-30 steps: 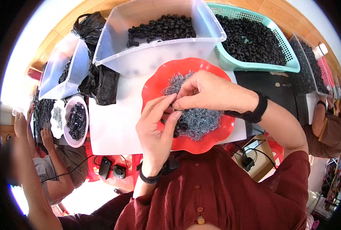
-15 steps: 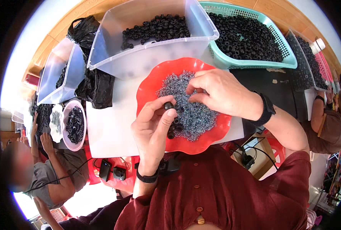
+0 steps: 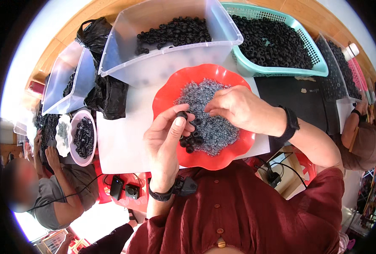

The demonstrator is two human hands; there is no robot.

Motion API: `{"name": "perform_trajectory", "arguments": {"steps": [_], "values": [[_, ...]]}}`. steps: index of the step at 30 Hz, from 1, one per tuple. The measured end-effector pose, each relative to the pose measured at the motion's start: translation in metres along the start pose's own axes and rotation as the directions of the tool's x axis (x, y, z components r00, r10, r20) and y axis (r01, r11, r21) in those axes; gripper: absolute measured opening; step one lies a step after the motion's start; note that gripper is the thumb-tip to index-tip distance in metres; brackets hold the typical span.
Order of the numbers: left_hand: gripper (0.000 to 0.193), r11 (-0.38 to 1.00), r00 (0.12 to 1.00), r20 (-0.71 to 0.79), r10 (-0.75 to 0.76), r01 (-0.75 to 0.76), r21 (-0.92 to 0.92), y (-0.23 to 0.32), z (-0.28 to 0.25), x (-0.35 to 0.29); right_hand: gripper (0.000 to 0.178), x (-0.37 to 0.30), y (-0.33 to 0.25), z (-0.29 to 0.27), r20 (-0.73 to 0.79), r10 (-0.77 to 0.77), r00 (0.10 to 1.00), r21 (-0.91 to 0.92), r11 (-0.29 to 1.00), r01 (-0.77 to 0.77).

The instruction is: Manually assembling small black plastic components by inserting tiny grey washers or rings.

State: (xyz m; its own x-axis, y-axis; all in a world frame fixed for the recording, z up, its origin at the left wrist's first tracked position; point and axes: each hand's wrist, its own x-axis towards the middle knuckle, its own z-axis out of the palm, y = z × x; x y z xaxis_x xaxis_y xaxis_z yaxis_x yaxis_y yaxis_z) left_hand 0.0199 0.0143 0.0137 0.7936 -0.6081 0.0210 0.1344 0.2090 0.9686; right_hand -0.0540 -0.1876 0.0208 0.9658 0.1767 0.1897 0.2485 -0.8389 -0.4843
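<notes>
A red plate with a wavy rim (image 3: 161, 101) is in front of me, heaped with small silvery pieces (image 3: 221, 137) that look like coil springs. My left hand (image 3: 164, 137), over the plate's left side, pinches a small round black part (image 3: 182, 114) between thumb and fingers. Beneath those fingers, several more black parts (image 3: 190, 144) rest on the plate's near left. Above the heap, my right hand (image 3: 245, 111) is closed in a pinch with the fingertips pointing left. Whatever lies between its fingertips is too small or hidden to make out.
Behind the plate stand a clear plastic bin (image 3: 166, 57) and a green basket (image 3: 319, 63), both holding black parts. A black plastic bag (image 3: 114, 97) lies beside the bin. At left, a person sits by a pink-rimmed bowl (image 3: 94, 139); another person's arm (image 3: 351, 129) shows at right.
My right hand's fingertips have drawn closer together over the springs. My left hand has turned a little, its thumb moving across the black part. The person at left has barely moved.
</notes>
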Motion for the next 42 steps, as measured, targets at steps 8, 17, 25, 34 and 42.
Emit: {"name": "perform_trajectory", "arguments": {"steps": [8, 17, 25, 34, 42], "values": [[0.028, 0.977, 0.985, 0.109, -0.137, 0.152, -0.149, -0.002, 0.006, 0.003, 0.014, 0.002, -0.014, -0.025, -0.059, 0.199, 0.978, 0.566, 0.814, -0.132], [0.025, 0.906, 0.959, 0.216, -0.183, 0.249, -0.341, -0.009, 0.007, 0.003, 0.017, 0.006, -0.041, -0.025, -0.073, 0.422, 0.904, 0.859, 0.487, -0.158], [0.021, 0.915, 0.96, 0.222, -0.168, 0.236, -0.327, -0.007, 0.01, 0.0, 0.017, 0.009, -0.048, -0.018, -0.262, 0.353, 0.898, 0.677, 0.73, -0.09], [0.018, 0.903, 0.965, 0.194, -0.176, 0.237, -0.36, -0.01, 0.006, 0.001, 0.027, 0.014, -0.051, -0.01, -0.518, -0.125, 0.846, 0.107, 0.972, 0.209], [0.021, 0.871, 0.979, 0.184, -0.087, 0.165, -0.462, -0.007, -0.011, 0.005, 0.021, 0.02, -0.048, -0.021, -0.514, -0.062, 0.855, 0.097, 0.987, 0.13]]}}
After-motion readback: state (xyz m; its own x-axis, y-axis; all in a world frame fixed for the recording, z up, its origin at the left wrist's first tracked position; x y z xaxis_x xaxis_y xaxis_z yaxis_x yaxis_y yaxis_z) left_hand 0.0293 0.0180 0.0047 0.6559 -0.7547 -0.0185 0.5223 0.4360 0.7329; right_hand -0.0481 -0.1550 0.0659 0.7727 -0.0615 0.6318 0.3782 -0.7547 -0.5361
